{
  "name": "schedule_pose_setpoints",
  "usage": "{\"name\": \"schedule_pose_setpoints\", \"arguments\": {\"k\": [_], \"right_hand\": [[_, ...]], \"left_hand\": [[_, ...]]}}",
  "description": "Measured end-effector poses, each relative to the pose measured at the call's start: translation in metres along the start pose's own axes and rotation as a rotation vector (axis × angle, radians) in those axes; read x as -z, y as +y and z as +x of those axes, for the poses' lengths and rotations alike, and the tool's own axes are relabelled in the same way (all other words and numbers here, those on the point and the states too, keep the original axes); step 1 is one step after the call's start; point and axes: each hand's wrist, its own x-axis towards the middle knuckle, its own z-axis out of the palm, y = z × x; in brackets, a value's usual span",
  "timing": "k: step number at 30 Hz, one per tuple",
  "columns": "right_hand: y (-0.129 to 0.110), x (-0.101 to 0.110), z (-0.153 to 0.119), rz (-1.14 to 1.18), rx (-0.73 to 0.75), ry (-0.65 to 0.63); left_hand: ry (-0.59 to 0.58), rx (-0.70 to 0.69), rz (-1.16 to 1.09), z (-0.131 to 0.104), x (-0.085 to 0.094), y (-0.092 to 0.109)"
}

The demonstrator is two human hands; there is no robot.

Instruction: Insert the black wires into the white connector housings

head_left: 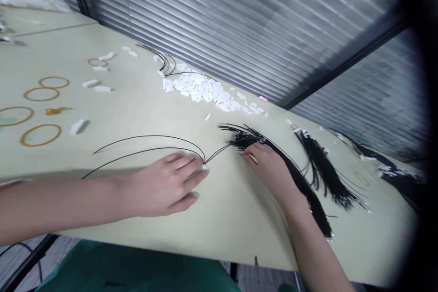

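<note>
My left hand (173,185) rests on the table, its fingertips on a small white connector (204,167). Thin black wires (147,148) run out from that connector, curving to the left over my forearm and also reaching right. At the near end of a large bundle of black wires (294,173), my right hand (265,159) has its thumb and index finger pressed together. Whatever lies between those fingertips is too small to make out.
A pile of white connectors (201,89) lies near the blinds, with a few loose wires (164,57) beside it. Rubber bands (41,135) and scattered connectors (78,127) are at the left. More wire bundles (325,169) lie at the right.
</note>
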Motion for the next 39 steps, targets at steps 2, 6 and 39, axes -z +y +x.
{"name": "schedule_pose_setpoints", "arguments": {"k": [2, 6, 39], "right_hand": [[-0.005, 0.003, -0.001, -0.011, 0.015, -0.014], [-0.022, 0.015, -0.006, 0.242, 0.03, -0.113], [-0.082, -0.006, -0.012, 1.084, 0.092, 0.067]], "left_hand": [[-0.001, -0.001, 0.003, 0.001, 0.0, -0.001], [-0.007, -0.003, 0.005, 0.001, 0.0, -0.001], [0.019, -0.029, -0.041, 0.002, 0.001, -0.002]]}}
